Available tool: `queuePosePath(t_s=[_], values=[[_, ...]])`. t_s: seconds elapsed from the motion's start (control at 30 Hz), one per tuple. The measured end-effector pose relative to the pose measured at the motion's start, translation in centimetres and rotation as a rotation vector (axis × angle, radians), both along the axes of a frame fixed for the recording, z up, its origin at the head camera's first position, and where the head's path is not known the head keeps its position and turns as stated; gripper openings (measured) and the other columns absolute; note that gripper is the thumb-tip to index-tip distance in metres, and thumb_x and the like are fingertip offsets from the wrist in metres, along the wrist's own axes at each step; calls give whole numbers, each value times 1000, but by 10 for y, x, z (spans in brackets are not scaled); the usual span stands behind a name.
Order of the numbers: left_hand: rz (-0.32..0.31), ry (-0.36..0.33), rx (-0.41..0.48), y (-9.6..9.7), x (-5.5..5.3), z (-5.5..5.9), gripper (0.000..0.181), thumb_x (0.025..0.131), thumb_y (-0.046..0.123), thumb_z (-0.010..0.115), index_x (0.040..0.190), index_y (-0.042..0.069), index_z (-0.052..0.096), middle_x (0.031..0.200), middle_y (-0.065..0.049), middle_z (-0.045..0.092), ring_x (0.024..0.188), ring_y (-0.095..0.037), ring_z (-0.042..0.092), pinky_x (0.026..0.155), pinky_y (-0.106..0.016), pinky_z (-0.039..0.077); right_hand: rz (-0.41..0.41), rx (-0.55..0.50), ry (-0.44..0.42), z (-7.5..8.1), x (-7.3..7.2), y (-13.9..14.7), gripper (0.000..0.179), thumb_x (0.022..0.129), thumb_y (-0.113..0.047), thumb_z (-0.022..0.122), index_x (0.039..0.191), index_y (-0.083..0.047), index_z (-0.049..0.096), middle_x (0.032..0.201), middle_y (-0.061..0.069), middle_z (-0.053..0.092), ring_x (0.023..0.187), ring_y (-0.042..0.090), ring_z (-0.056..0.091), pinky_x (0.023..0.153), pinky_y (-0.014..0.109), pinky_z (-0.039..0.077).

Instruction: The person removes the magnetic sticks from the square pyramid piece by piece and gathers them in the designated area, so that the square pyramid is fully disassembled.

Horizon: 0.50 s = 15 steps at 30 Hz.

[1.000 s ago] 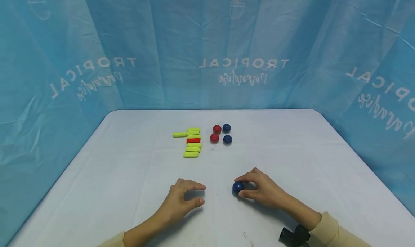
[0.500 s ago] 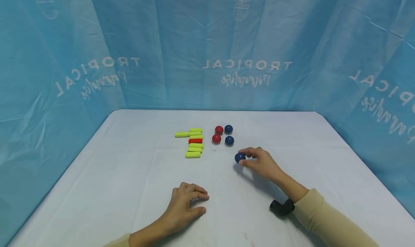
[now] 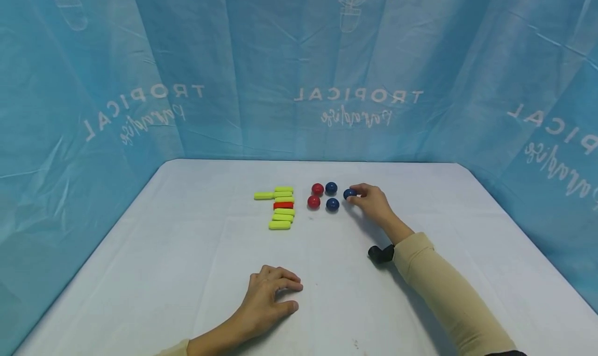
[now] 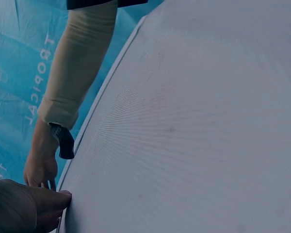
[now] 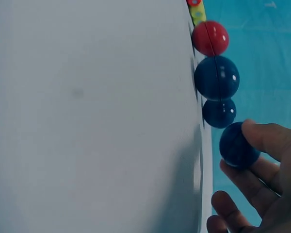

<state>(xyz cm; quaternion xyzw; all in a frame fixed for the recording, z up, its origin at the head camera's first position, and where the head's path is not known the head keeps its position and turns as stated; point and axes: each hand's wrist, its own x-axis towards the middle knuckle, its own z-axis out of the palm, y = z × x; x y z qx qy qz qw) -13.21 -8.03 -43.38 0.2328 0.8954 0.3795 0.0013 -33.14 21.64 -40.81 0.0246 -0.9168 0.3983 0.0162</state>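
My right hand [image 3: 373,204] pinches a dark blue ball [image 5: 238,145] between thumb and fingers, close to the right of two other blue balls, the far one [image 3: 331,188] and the near one [image 3: 333,205]. Left of those sit two red balls, one far [image 3: 317,189] and one near [image 3: 314,202]. My left hand [image 3: 268,300] rests on the white table near the front with fingers loosely bent and nothing in them. In the left wrist view its thumb and fingers show at the lower left corner, overlapping the right hand behind.
Left of the balls lies a column of several yellow-green blocks [image 3: 279,225] with one red block [image 3: 283,206] among them; one more yellow-green block [image 3: 263,195] sticks out leftward. A blue printed curtain [image 3: 280,133] surrounds the table [image 3: 187,231]. A black wrist camera part [image 3: 380,254] hangs by the right sleeve.
My right hand has carried the blue ball from the front of the table, up and away, to beside the other blue balls. The left hand has lowered slightly, its fingers spreading onto the table.
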Motion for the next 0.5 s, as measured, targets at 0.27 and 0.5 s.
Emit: queuePosePath(t_s=[0.27,0.5], values=[[8,8,6,-1,1,0,24,75,21,76,99,19,72,112,15,61,105,-9,42,83,-34,25,9,72,-15,-4,-13,-7,42,87,-25,66,126,-12,60,127,12,60,113,30,52,90,41,44],[16,4,1,-2,1,1,24,74,21,76,98,20,72,111,16,61,105,-9,42,82,-33,25,6,112,-33,-5,-16,-11,42,87,-27,66,127,-13,59,127,12,61,113,30,53,88,41,44]])
